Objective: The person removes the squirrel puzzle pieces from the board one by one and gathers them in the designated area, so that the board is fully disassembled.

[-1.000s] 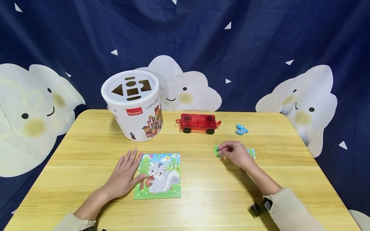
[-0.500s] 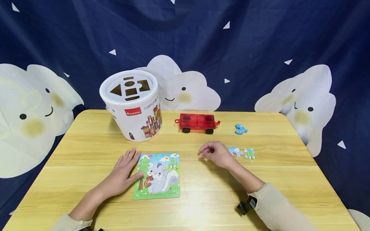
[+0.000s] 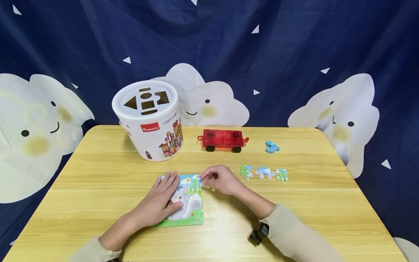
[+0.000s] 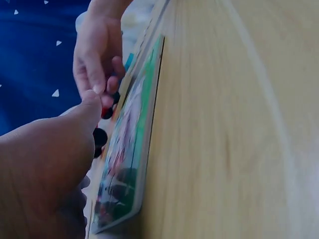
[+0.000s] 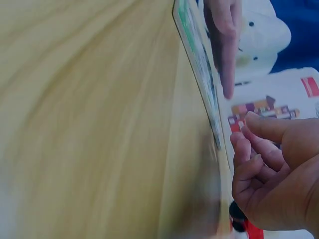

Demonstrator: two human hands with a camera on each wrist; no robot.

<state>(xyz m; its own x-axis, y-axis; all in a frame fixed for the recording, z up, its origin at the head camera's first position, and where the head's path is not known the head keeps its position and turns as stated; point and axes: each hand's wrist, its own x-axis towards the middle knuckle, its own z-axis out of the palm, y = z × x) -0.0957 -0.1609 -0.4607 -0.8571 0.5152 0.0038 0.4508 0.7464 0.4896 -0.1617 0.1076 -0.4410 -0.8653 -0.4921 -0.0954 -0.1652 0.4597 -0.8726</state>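
Note:
A framed jigsaw puzzle [image 3: 191, 207] with a squirrel picture lies flat on the table. My left hand [image 3: 160, 203] lies over its left part, fingers straight and thumb spread across the squirrel. Beside the puzzle's upper right corner is my right hand [image 3: 222, 180], its fingers loosely curled. Its thumb and fingertips [image 5: 251, 119] come near each other in the right wrist view, with nothing visible between them. To the right of that hand, three loose puzzle pieces lie in a row: a green piece [image 3: 245, 172], a blue and white piece [image 3: 266, 173] and a tree piece [image 3: 282, 174].
A white bucket [image 3: 154, 134] with shaped holes in its lid stands at the back left. Behind the puzzle is a red toy wagon [image 3: 223, 139]. A small blue animal-shaped piece [image 3: 271, 147] lies right of the wagon. A dark cloud-patterned curtain [image 3: 278, 47] hangs behind the table.
My right hand has moved left from the loose pieces to the puzzle's upper right corner, leaving all three pieces in view. My left hand has slid right, further over the puzzle.

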